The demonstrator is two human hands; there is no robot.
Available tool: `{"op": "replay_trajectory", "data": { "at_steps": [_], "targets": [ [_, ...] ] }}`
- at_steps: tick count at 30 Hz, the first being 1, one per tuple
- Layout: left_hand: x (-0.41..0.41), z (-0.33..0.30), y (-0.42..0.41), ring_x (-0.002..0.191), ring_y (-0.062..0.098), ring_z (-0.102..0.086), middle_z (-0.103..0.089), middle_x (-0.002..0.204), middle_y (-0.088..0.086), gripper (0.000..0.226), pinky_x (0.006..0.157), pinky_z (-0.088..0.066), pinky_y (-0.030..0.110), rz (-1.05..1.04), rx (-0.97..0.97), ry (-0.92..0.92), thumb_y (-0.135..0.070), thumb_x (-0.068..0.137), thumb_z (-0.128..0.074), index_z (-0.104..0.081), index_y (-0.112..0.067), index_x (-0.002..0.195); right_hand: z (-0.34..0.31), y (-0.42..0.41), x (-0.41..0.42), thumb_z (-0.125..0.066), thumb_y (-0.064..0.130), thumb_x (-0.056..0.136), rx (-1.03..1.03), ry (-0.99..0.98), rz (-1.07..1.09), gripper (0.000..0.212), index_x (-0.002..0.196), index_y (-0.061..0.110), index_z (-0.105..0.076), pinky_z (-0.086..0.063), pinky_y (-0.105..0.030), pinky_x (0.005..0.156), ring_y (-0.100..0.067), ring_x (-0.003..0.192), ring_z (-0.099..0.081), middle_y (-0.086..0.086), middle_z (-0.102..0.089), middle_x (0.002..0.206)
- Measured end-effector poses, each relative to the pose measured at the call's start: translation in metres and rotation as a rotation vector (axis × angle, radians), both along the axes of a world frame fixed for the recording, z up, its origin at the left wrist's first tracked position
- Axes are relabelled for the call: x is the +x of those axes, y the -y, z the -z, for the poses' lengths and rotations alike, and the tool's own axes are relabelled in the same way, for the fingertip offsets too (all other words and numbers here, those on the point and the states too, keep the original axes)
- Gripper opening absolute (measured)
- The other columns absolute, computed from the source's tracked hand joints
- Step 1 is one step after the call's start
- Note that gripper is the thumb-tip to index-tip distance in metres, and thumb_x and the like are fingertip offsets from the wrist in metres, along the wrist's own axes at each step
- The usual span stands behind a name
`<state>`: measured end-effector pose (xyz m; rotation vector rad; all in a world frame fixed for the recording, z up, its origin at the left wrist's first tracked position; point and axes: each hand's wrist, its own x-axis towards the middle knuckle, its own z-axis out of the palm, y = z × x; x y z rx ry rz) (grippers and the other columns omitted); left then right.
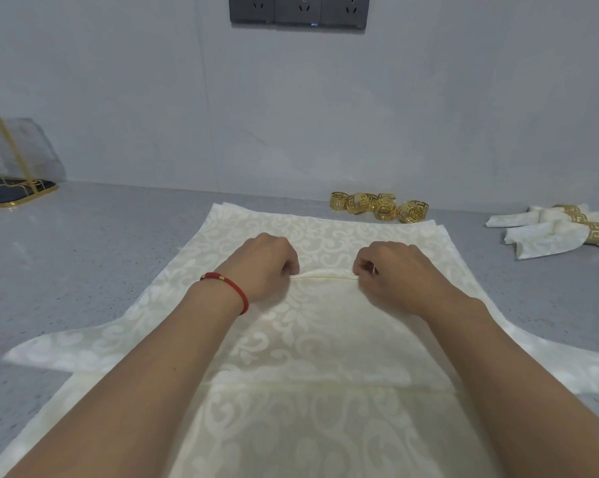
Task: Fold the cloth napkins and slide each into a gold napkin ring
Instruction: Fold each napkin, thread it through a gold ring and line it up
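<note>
So both hands are pinching up a little ridge in the middle of the top napkin [325, 339], left hand [267, 262] and right hand [391, 274] close together with fingertips closed on the same raised crease running between them. My guess is that's the start of gathering the cloth from its center so it bunches narrow enough to feed through a ring, which would explain grabbing the middle instead of a corner. The napkin lies flat on the grey counter [84, 257] right under the hands, on what looks like more napkins stacked beneath, corners poking out at 8 and 4 o'clock. The loose gold rings [380, 207] sit in a cluster at about 1 o'clock from the hands, just past the far edge of the cloth, easy reach. Two finished napkins [553, 229] already in rings are off at 3 o'clock, out of the work area. Red bracelet [229, 288] is on the left wrist.
</note>
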<state>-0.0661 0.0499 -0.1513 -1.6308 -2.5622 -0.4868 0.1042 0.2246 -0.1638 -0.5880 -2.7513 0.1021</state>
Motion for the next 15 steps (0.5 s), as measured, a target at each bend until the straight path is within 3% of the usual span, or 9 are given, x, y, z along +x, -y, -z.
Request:
{"op": "replay_trajectory", "data": {
  "at_steps": [2, 3, 4, 5, 8, 10, 12, 15],
  "targets": [
    [-0.004, 0.001, 0.000, 0.081, 0.017, -0.061, -0.066, 0.086, -0.007, 0.032, 0.069, -0.042, 0.021, -0.032, 0.049, 0.043, -0.001, 0.083, -0.056, -0.072, -0.025, 0.097, 0.006, 0.000, 0.002, -0.052, 0.018, 0.099, -0.069, -0.069, -0.004, 0.020, 0.106, 0.025, -0.070, -0.048, -0.040, 0.084, -0.020, 0.097, -0.060, 0.007, -0.065, 0.097],
    [-0.005, 0.002, 0.000, 0.079, 0.016, -0.058, -0.063, 0.085, -0.008, 0.025, 0.072, -0.041, 0.022, -0.042, 0.072, 0.058, -0.004, 0.085, -0.060, -0.072, -0.019, 0.102, 0.008, -0.001, 0.003, -0.054, 0.019, 0.100, -0.100, -0.070, -0.007, 0.022, 0.112, 0.025, -0.071, -0.048, -0.041, 0.087, -0.020, 0.101, -0.058, 0.004, -0.064, 0.101],
    [-0.004, 0.002, 0.000, 0.076, 0.016, -0.054, -0.059, 0.085, -0.008, 0.033, 0.072, -0.041, 0.023, -0.058, 0.078, 0.073, -0.007, 0.086, -0.062, -0.063, -0.038, 0.099, 0.008, -0.002, 0.003, -0.056, 0.020, 0.100, -0.116, -0.056, -0.009, 0.022, 0.115, 0.025, -0.072, -0.048, -0.043, 0.090, -0.021, 0.105, -0.056, 0.003, -0.061, 0.104],
    [-0.004, 0.002, -0.001, 0.071, 0.017, -0.050, -0.054, 0.083, -0.006, 0.030, 0.071, -0.041, 0.024, -0.068, 0.053, 0.090, -0.009, 0.087, -0.062, -0.046, -0.034, 0.088, 0.008, -0.003, 0.003, -0.058, 0.021, 0.100, -0.122, -0.045, -0.012, 0.021, 0.113, 0.024, -0.073, -0.047, -0.044, 0.091, -0.021, 0.106, -0.054, 0.002, -0.059, 0.106],
    [-0.001, 0.003, -0.001, 0.071, 0.016, -0.055, -0.061, 0.080, -0.004, 0.016, 0.067, -0.044, 0.026, -0.109, 0.039, 0.086, -0.008, 0.088, -0.059, -0.070, -0.019, 0.084, 0.004, -0.001, 0.002, -0.058, 0.021, 0.097, -0.070, -0.030, -0.010, 0.010, 0.095, 0.023, -0.068, -0.045, -0.043, 0.089, -0.019, 0.098, -0.055, 0.006, -0.059, 0.098],
    [0.003, 0.004, -0.002, 0.085, 0.016, -0.051, -0.058, 0.085, -0.009, 0.014, 0.073, -0.038, 0.029, -0.120, 0.068, -0.074, -0.010, 0.087, -0.058, -0.068, -0.020, 0.087, 0.002, 0.001, 0.000, -0.057, 0.015, 0.094, 0.041, -0.032, -0.001, 0.011, 0.089, 0.023, -0.063, -0.045, -0.042, 0.085, -0.021, 0.090, -0.058, 0.007, -0.061, 0.089],
    [0.005, 0.003, -0.003, 0.088, 0.016, -0.045, -0.053, 0.083, -0.012, 0.020, 0.074, -0.031, 0.031, -0.087, 0.083, -0.228, -0.006, 0.083, -0.056, -0.061, -0.026, 0.084, 0.000, 0.002, -0.001, -0.057, 0.007, 0.089, 0.116, -0.022, 0.013, 0.017, 0.089, 0.024, -0.062, -0.043, -0.042, 0.083, -0.023, 0.089, -0.057, 0.006, -0.062, 0.088],
    [0.005, -0.003, -0.002, 0.090, 0.016, -0.052, -0.058, 0.087, -0.012, 0.030, 0.078, -0.030, 0.031, -0.048, -0.006, -0.195, 0.000, 0.078, -0.056, -0.064, -0.027, 0.087, -0.006, 0.004, 0.001, -0.056, 0.002, 0.086, 0.117, 0.096, 0.009, 0.027, 0.098, 0.025, -0.064, -0.043, -0.040, 0.086, -0.023, 0.098, -0.055, 0.006, -0.062, 0.099]
  ]
}}
